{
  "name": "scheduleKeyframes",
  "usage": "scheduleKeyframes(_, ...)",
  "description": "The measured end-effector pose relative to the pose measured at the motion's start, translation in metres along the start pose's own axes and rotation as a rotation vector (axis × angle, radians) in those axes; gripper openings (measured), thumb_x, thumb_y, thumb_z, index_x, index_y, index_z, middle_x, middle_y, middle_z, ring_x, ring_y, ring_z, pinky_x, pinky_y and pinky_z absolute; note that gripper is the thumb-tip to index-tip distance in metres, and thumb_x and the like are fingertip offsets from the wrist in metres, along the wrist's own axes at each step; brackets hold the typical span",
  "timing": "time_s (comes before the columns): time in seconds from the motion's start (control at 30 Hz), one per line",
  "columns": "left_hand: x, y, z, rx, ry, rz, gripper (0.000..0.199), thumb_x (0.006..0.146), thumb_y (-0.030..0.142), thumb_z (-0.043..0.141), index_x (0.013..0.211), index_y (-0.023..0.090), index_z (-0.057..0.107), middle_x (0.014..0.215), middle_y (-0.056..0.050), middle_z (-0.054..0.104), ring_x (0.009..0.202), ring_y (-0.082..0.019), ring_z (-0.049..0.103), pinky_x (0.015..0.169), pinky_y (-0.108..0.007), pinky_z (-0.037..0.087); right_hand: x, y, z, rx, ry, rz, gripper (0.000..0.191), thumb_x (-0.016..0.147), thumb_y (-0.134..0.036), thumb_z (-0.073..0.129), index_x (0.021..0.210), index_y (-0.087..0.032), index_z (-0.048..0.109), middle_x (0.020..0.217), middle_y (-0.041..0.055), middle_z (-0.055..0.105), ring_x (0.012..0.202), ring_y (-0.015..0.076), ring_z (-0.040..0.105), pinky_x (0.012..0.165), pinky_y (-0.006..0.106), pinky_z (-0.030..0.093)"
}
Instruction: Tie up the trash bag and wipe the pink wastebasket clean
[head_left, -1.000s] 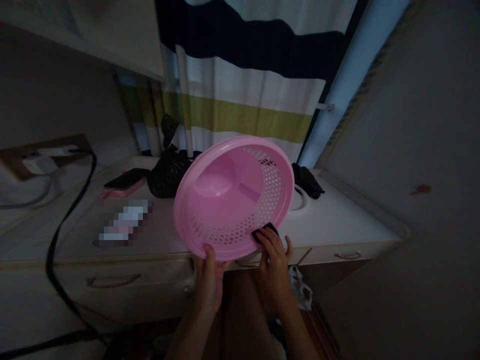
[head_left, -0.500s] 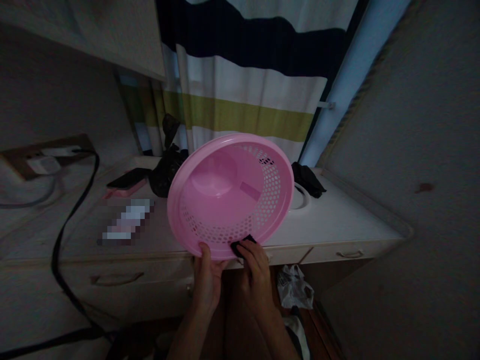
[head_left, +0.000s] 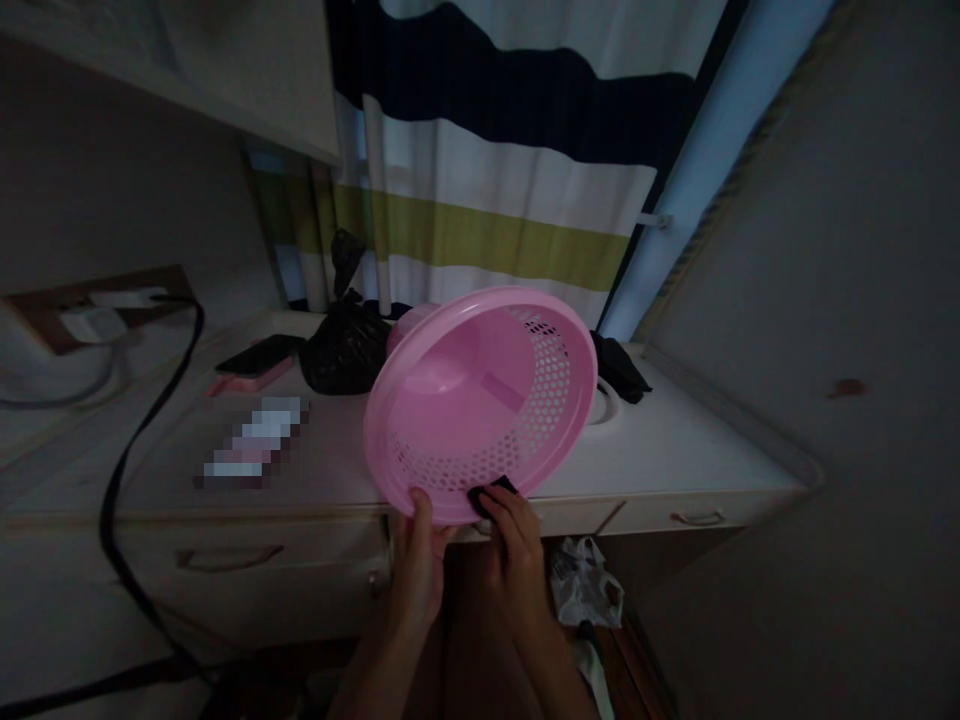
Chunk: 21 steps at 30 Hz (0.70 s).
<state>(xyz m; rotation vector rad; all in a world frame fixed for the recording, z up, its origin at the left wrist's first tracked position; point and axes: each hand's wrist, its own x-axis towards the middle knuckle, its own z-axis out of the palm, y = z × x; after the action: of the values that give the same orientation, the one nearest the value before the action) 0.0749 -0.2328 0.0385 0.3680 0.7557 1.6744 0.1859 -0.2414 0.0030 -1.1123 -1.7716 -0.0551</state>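
A pink plastic basket (head_left: 480, 375) with perforated sides is tilted, its open mouth facing me. My left hand (head_left: 421, 560) grips the near rim, thumb on the inner side and fingers under the edge. Just to the right, my right hand (head_left: 519, 545) presses a small black cloth (head_left: 491, 495) onto the same rim. The fingers lie bent over the cloth, so part of it is hidden. The basket's far side hangs over the white desk; I cannot tell whether it touches the top.
On the white desk (head_left: 675, 450) are a black plastic bag (head_left: 345, 345), a phone on a pink case (head_left: 259, 360), a blurred-out item (head_left: 255, 440) and a black bundle (head_left: 621, 365). A black cable (head_left: 120, 480) hangs at left. A clear plastic bag (head_left: 586, 585) lies below.
The basket has shifted right and slightly down and turned a little, showing more of the black bag. Both hands keep their holds at the rim.
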Motion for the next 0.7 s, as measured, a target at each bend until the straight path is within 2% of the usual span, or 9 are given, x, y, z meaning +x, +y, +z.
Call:
scheduleKeyframes(0.1, 0.001, 0.001, -0.002, -0.015, -0.005, -0.025, 0.054, 0.074, 0.045, 0.057, 0.122, 0.026, 0.046, 0.124, -0.01, 0.054, 0.099, -0.022, 0.059, 0.084, -0.036, 0.048, -0.005, -0.025, 0.01, 0.061, -0.014, 0.013, 0.05, 0.078, -0.002, 0.035, 0.123, -0.021, 0.045, 0.119, 0.0095, 0.053, 0.114, 0.0195, 0.046, 0.092, 0.043, 0.042)
scheduleKeyframes(0.2, 0.001, 0.004, -0.003, -0.022, -0.008, -0.059, 0.054, 0.074, 0.047, 0.056, 0.121, 0.022, 0.048, 0.119, -0.012, 0.057, 0.1, -0.022, 0.059, 0.084, -0.036, 0.048, -0.005, -0.032, 0.011, 0.068, -0.052, -0.004, 0.053, 0.078, -0.003, 0.035, 0.127, -0.021, 0.042, 0.123, 0.0091, 0.051, 0.117, 0.0196, 0.044, 0.094, 0.043, 0.041)
scheduleKeyframes(0.33, -0.001, 0.007, 0.0, -0.019, -0.026, -0.049, 0.055, 0.075, 0.047, 0.055, 0.123, 0.021, 0.046, 0.123, -0.012, 0.054, 0.102, -0.023, 0.057, 0.085, -0.038, 0.048, -0.002, -0.015, 0.003, 0.009, -0.062, -0.019, 0.058, 0.073, 0.001, 0.035, 0.127, -0.02, 0.042, 0.122, 0.0086, 0.051, 0.117, 0.0195, 0.043, 0.096, 0.044, 0.039)
scheduleKeyframes(0.5, -0.002, 0.004, 0.003, 0.02, -0.034, -0.025, 0.056, 0.075, 0.048, 0.055, 0.126, 0.028, 0.042, 0.132, -0.009, 0.047, 0.107, -0.023, 0.054, 0.084, -0.037, 0.048, 0.002, 0.012, -0.01, -0.137, 0.092, 0.035, 0.053, 0.073, 0.0, 0.035, 0.12, -0.018, 0.049, 0.12, 0.0095, 0.053, 0.117, 0.0211, 0.043, 0.095, 0.048, 0.037)
scheduleKeyframes(0.6, -0.003, 0.002, 0.005, 0.03, -0.037, -0.002, 0.054, 0.075, 0.047, 0.054, 0.124, 0.028, 0.043, 0.133, -0.008, 0.045, 0.109, -0.023, 0.052, 0.083, -0.036, 0.049, 0.002, 0.012, -0.009, -0.164, 0.122, 0.053, 0.051, 0.074, 0.0, 0.036, 0.12, -0.018, 0.049, 0.12, 0.0099, 0.053, 0.117, 0.0218, 0.043, 0.095, 0.049, 0.037)
scheduleKeyframes(0.7, -0.003, 0.0, 0.005, 0.016, -0.044, -0.006, 0.052, 0.074, 0.047, 0.056, 0.12, 0.026, 0.047, 0.129, -0.009, 0.049, 0.106, -0.023, 0.054, 0.083, -0.036, 0.049, 0.0, -0.004, -0.001, -0.13, 0.094, 0.1, 0.048, 0.077, -0.003, 0.037, 0.12, -0.02, 0.05, 0.119, 0.0098, 0.054, 0.115, 0.0217, 0.045, 0.093, 0.048, 0.039)
